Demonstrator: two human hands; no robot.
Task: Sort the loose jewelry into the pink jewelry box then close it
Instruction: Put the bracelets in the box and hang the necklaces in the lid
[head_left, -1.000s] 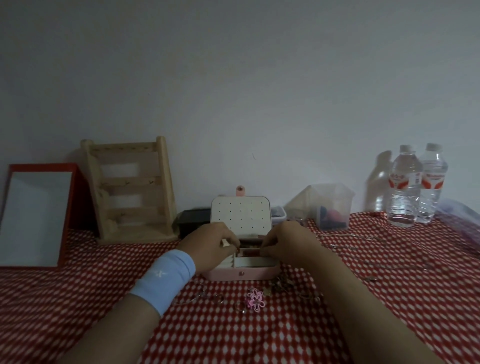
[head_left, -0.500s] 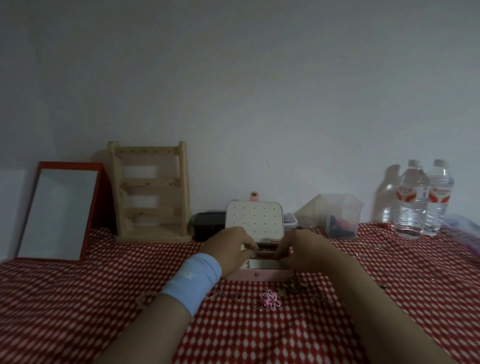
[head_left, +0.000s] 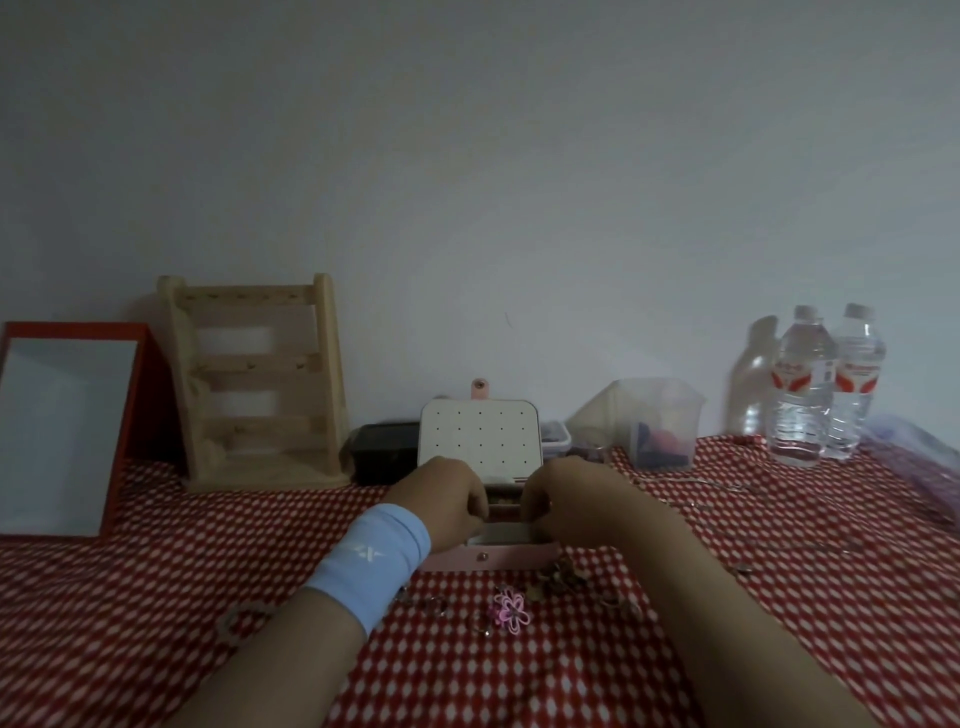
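Note:
The pink jewelry box (head_left: 488, 558) stands open at the middle of the table, its white dotted lid (head_left: 480, 436) upright. My left hand (head_left: 441, 499), with a blue wristband, and my right hand (head_left: 571, 499) are both over the box's open compartments. Their fingers curl down toward each other and the fingertips are hidden. Loose jewelry lies in front of the box: a pink flower piece (head_left: 510, 613), a dark heap of pieces (head_left: 561, 579) and a ring-shaped piece (head_left: 244, 618). Thin chains (head_left: 717, 486) lie to the right.
A wooden jewelry stand (head_left: 260, 384) and a red-framed mirror (head_left: 62, 426) lean at the back left. Behind the box sit a black container (head_left: 384, 452) and a clear plastic tub (head_left: 660, 421). Two water bottles (head_left: 800, 384) stand at the back right.
Both hands have stayed over the open box with the fingertips working close together. My head has shifted, so the whole scene sits slightly differently in view.

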